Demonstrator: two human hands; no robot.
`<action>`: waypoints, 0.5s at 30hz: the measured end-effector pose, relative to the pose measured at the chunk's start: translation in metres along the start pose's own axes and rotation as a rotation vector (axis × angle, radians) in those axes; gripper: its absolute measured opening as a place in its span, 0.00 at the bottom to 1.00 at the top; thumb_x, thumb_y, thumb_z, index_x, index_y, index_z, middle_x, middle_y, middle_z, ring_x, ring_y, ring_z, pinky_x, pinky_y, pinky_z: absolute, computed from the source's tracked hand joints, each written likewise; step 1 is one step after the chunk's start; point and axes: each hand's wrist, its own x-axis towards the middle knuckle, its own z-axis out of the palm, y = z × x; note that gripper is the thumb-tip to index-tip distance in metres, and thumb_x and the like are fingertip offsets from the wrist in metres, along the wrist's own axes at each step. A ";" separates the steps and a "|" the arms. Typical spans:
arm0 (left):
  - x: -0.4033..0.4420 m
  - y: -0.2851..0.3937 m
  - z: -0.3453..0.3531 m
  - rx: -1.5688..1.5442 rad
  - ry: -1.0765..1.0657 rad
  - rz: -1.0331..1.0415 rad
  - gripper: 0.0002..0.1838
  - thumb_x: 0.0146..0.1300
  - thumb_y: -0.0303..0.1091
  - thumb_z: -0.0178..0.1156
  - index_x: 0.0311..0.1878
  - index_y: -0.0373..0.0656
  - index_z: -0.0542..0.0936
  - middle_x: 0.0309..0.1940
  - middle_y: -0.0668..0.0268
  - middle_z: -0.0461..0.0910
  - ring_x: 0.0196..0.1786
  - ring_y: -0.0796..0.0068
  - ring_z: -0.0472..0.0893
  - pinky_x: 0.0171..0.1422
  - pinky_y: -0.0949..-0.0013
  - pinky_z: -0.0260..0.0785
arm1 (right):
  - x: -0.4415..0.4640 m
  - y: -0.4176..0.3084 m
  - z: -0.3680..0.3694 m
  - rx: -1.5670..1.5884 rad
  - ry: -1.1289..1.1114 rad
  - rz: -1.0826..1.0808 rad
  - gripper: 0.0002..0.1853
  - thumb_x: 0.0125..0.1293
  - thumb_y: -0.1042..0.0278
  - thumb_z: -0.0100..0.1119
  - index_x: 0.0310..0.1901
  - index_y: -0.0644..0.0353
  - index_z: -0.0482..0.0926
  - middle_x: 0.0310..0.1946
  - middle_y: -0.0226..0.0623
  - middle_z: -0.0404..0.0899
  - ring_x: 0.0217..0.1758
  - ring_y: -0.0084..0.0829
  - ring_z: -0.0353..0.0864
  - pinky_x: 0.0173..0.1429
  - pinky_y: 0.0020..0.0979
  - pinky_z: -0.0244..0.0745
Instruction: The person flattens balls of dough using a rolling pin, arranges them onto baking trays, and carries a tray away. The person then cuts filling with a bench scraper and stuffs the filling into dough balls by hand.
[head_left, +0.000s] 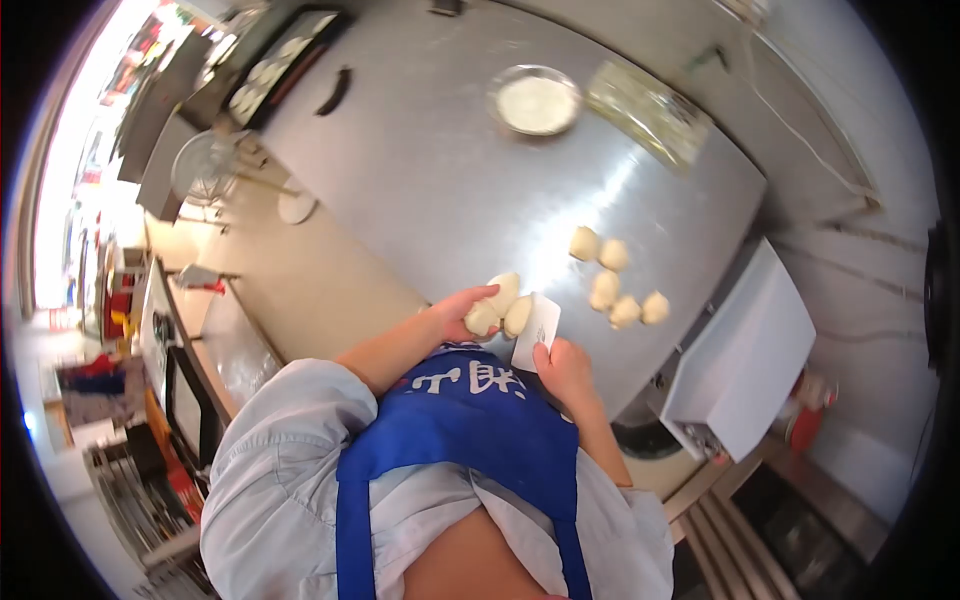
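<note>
Near the table edge in front of my blue apron, my left hand is curled around pale dough pieces. Another lump of dough lies just right of these, beside a white dough scraper. My right hand grips that scraper by its lower edge, thumb on its face. The scraper's blade stands up against or very near the dough; contact is hard to make out. Further right, several rounded dough balls sit loosely grouped on the steel table.
Toward the back stand a metal bowl of white powder and a clear plastic package. A dark curved object lies at the far left, near a black tray of pale pieces. A white panel borders the table's right side.
</note>
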 end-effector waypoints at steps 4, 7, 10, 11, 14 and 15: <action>-0.061 0.039 -0.089 -0.276 -0.114 0.204 0.25 0.72 0.51 0.56 0.68 0.52 0.71 0.60 0.62 0.77 0.58 0.62 0.77 0.42 0.61 0.78 | 0.077 -0.081 0.003 -0.069 -0.153 -0.283 0.22 0.68 0.55 0.51 0.31 0.70 0.82 0.26 0.57 0.82 0.28 0.56 0.83 0.37 0.51 0.77; -0.093 0.068 -0.160 -0.419 -0.377 0.354 0.27 0.72 0.50 0.55 0.70 0.50 0.68 0.64 0.54 0.74 0.64 0.53 0.75 0.44 0.60 0.78 | 0.133 -0.140 0.015 0.248 -0.311 -0.252 0.22 0.71 0.54 0.51 0.34 0.68 0.83 0.27 0.48 0.85 0.25 0.43 0.84 0.33 0.41 0.79; -0.124 0.106 -0.215 -0.469 -0.466 0.424 0.30 0.73 0.50 0.53 0.73 0.49 0.64 0.68 0.49 0.71 0.68 0.47 0.73 0.44 0.57 0.79 | 0.201 -0.179 0.047 0.599 -0.254 -0.141 0.23 0.74 0.50 0.49 0.41 0.65 0.82 0.29 0.38 0.85 0.25 0.31 0.82 0.31 0.29 0.78; -0.126 0.113 -0.240 -0.432 -0.427 0.437 0.30 0.73 0.49 0.53 0.73 0.49 0.64 0.67 0.50 0.71 0.68 0.48 0.73 0.45 0.56 0.80 | 0.223 -0.190 0.066 0.691 -0.191 -0.115 0.24 0.75 0.48 0.48 0.45 0.64 0.82 0.29 0.35 0.84 0.25 0.27 0.82 0.31 0.25 0.77; -0.151 0.152 -0.283 -0.378 -0.331 0.415 0.29 0.72 0.47 0.57 0.71 0.48 0.66 0.63 0.55 0.74 0.63 0.54 0.77 0.48 0.57 0.81 | 0.284 -0.216 0.140 1.226 -0.040 0.140 0.26 0.78 0.44 0.44 0.55 0.60 0.78 0.37 0.35 0.84 0.34 0.27 0.83 0.37 0.28 0.78; -0.165 0.159 -0.294 -0.375 -0.284 0.388 0.28 0.72 0.46 0.58 0.70 0.47 0.67 0.62 0.57 0.76 0.61 0.57 0.79 0.49 0.57 0.82 | 0.291 -0.237 0.168 1.249 -0.129 0.170 0.27 0.79 0.42 0.40 0.61 0.58 0.73 0.45 0.33 0.82 0.45 0.26 0.82 0.43 0.32 0.78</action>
